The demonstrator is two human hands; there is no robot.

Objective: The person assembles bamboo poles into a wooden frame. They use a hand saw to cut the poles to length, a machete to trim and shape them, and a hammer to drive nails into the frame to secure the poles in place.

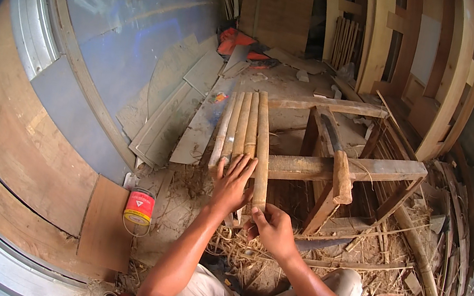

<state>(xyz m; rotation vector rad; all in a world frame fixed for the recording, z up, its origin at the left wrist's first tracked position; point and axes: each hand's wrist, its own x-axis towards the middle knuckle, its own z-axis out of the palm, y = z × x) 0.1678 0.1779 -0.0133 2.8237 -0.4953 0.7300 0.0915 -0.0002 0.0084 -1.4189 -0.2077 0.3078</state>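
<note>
Several bamboo strips [242, 121] lie side by side across a wooden trestle [301, 168], pointing away from me. My left hand [233, 185] rests on their near part with its fingers stretched out. At the right of the row, one bamboo strip [262, 151] reaches closer to me than the others. My right hand [275, 231] pinches the near end of that strip between thumb and fingers. Right of the strips, a machete [342, 178] lies across the trestle, its wooden handle toward me and its dark blade pointing away. Neither hand touches it.
Wood shavings and bamboo scraps [268, 267] litter the ground by my knees. A red and yellow can [139, 207] stands at the left. Boards [162, 119] lean on the left wall. Wooden frames [378, 47] stand at the far right. A long pole [420, 264] lies at the right.
</note>
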